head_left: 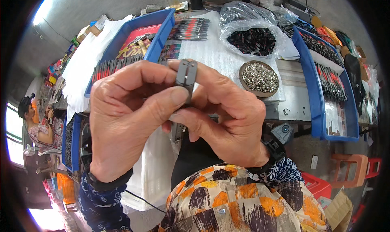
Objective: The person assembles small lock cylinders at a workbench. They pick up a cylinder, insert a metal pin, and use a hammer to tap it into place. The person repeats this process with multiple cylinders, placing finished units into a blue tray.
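Note:
Up in front of me, a small dark grey metal tool with two jaws (187, 73) points upward, a narrow slit and small holes between its jaws. It resembles the head of small pliers. My left hand (134, 110) pinches it between thumb and forefinger. Against its other side, my right hand (221, 114) is closed too, the forefinger reaching behind the jaws and the thumb below. The tool's lower part is hidden by my fingers. Beyond my right hand stands a round brown dish (243, 85) heaped with small silvery metal pieces (260, 77).
A blue tray (164, 32) with rows of black-and-red tools stands left; another blue tray (321, 114) stands right. Similar tools (191, 28) lie on white foam sheeting (215, 49). An open plastic bag (225, 30) holds black-and-red parts. Another person (38, 128) sits far left.

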The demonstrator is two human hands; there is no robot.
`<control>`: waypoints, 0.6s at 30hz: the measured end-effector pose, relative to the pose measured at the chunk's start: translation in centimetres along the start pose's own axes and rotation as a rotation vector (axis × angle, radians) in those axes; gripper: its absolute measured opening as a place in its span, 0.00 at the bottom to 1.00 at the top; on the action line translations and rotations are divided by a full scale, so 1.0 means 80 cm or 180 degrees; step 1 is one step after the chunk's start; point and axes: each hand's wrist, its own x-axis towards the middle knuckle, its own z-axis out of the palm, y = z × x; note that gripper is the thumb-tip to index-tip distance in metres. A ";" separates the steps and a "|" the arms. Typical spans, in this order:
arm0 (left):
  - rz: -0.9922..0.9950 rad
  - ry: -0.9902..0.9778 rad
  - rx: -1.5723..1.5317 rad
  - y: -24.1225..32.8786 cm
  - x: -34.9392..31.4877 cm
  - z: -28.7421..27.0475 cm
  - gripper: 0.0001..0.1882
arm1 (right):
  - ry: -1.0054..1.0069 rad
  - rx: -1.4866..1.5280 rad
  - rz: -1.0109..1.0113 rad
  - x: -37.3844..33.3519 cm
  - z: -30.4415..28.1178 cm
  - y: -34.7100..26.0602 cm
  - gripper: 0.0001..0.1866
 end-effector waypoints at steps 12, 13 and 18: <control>-0.0036 0.0002 -0.0246 -0.039 -0.036 0.027 0.06 | -0.1201 -0.1641 0.1381 -0.171 -0.112 0.045 0.13; 0.0035 -0.0030 -0.0242 -0.043 -0.039 0.026 0.06 | -0.1457 -0.2154 0.1797 -0.193 -0.127 0.055 0.12; 0.0113 -0.0178 -0.0314 -0.055 -0.045 0.006 0.07 | -0.0114 -0.2147 0.3156 -0.270 -0.181 0.079 0.10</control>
